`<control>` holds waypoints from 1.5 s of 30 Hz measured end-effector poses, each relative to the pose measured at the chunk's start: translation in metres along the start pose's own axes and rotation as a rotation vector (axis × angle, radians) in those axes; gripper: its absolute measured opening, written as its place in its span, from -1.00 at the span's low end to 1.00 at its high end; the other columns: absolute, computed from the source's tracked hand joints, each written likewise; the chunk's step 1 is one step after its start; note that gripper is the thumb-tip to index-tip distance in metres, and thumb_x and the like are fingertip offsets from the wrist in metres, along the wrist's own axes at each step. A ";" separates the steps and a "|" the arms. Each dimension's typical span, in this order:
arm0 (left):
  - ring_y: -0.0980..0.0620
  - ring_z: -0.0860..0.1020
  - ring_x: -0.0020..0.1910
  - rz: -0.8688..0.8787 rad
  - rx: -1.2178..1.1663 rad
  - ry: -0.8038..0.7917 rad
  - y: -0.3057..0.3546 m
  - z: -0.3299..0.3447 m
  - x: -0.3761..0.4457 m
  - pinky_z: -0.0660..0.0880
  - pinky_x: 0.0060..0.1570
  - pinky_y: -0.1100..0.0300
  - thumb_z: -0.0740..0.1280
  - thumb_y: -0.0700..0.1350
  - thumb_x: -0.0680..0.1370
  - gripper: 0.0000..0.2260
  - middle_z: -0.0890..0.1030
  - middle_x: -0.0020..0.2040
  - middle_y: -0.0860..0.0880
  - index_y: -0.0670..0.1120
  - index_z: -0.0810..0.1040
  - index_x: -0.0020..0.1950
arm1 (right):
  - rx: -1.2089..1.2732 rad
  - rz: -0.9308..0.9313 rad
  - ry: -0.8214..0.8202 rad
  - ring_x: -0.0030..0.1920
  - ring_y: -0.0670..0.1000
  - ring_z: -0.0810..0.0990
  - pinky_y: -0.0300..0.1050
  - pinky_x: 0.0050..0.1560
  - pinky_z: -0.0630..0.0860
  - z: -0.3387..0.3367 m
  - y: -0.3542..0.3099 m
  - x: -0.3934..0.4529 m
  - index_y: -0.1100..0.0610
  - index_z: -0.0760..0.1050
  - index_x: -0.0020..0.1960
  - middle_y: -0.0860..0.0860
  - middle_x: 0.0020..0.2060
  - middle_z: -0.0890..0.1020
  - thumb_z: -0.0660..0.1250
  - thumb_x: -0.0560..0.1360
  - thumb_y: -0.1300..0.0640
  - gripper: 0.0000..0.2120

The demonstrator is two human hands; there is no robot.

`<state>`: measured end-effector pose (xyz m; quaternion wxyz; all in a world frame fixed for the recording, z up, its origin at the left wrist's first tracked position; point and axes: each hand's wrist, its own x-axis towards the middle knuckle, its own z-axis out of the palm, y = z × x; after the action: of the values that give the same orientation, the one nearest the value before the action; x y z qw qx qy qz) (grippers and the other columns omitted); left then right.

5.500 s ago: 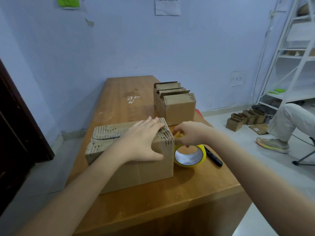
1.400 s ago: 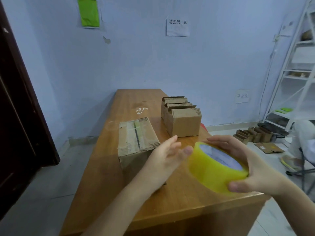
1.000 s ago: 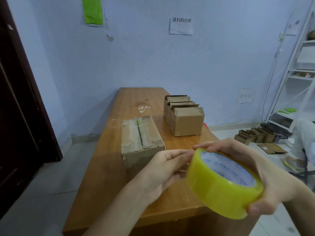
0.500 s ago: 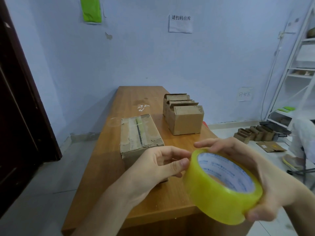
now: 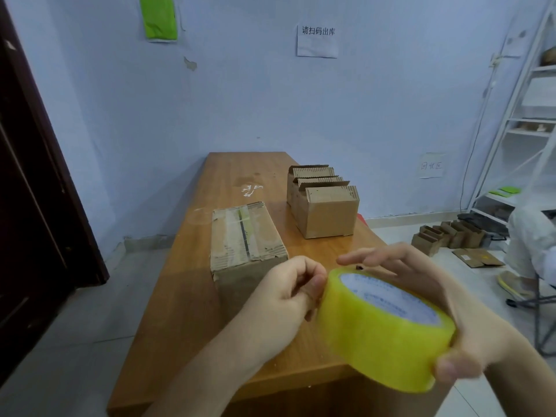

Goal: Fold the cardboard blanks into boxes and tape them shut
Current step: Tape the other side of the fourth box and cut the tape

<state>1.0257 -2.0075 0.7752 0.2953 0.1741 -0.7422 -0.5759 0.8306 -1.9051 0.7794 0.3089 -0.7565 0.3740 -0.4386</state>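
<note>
We note a pale blue wall (image 5: 270, 109) bearing a paper notice (image 5: 317, 42) and a green sheet (image 5: 159, 18). Dark door (image 5: 33, 182) at left, white shelving (image 5: 523, 130) at right, grey tiled floor (image 5: 75, 326), wooden table (image 5: 192, 284).

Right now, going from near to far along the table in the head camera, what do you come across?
Yellow tape roll held in the right hand, with the left hand at its edge → taped cardboard box → group of open-topped cardboard boxes → white smear on the table.

two bare forearms, no sleeves, left grip (image 5: 288, 291), right grip (image 5: 445, 305)
</note>
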 end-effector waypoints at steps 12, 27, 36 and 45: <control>0.16 0.54 -0.23 0.067 0.242 0.190 0.023 -0.025 0.012 0.44 -0.13 0.30 0.24 0.03 0.54 -0.85 0.58 -0.25 0.06 -0.02 0.44 -0.15 | -0.040 0.077 0.391 0.19 0.17 0.57 0.01 -0.05 0.58 0.007 -0.004 0.011 0.08 0.50 -0.04 0.09 0.23 0.57 0.53 0.12 -0.34 -0.37; 0.18 0.44 -0.31 0.322 0.573 0.649 0.013 -0.022 0.017 0.34 -0.34 0.34 0.30 -0.06 0.55 -0.85 0.46 -0.31 0.11 -0.01 0.38 -0.19 | -0.157 -0.060 0.794 -0.55 -0.21 0.28 -0.39 -0.50 0.21 0.029 -0.006 0.038 0.07 0.32 -0.53 -0.19 -0.59 0.30 0.32 0.22 -0.09 -0.68; 0.08 0.56 -0.46 0.152 0.638 0.810 0.012 -0.068 -0.009 0.48 -0.41 0.28 0.27 -0.02 0.55 -0.84 0.50 -0.38 0.01 0.01 0.38 -0.20 | -0.681 0.171 0.549 -0.51 -0.12 0.28 -0.30 -0.46 0.21 0.001 -0.019 0.062 0.20 0.29 -0.41 -0.07 -0.55 0.25 0.20 0.27 -0.32 -0.46; 0.00 0.56 -0.39 -0.029 0.115 0.711 -0.011 -0.099 -0.022 0.53 -0.48 0.14 0.35 -0.18 0.51 -0.87 0.55 -0.46 0.02 -0.24 0.50 -0.15 | -0.900 0.350 0.315 -0.40 -0.09 0.44 -0.12 -0.33 0.34 -0.008 -0.016 0.081 0.07 0.53 -0.28 -0.09 -0.48 0.48 0.33 0.38 -0.25 -0.63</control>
<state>1.1044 -2.0718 0.7752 0.5165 0.3902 -0.6217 -0.4410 0.8557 -1.9657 0.8303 -0.0390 -0.6653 0.6891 -0.2845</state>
